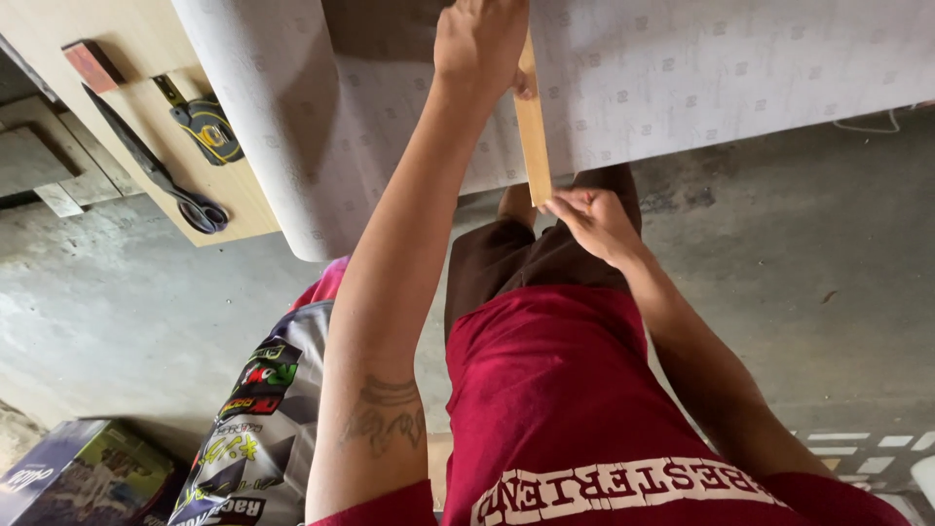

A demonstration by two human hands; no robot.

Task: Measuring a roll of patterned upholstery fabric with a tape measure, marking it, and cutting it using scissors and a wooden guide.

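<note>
I hold a long, narrow, light-coloured wooden strip point(532, 122) flat on the pale grey patterned sheet point(701, 78) that is draped over the tan wooden worktable point(136, 117). The strip lies across the sheet and runs to its near edge, so it appears to serve as a straightedge.

My left hand point(479, 44) is extended to the far part of the strip, arm nearly straight, palm pressing down and fingers closed over the wood to keep it from shifting. My right hand point(594, 222) is drawn in near my body, elbow bent, fingers pinched on the near end of the strip where it overhangs the sheet edge.

At the left of the table, black-handled scissors point(161, 175) and a yellow-and-black tape measure point(206, 127) lie within reach, well apart from the strip.
</note>
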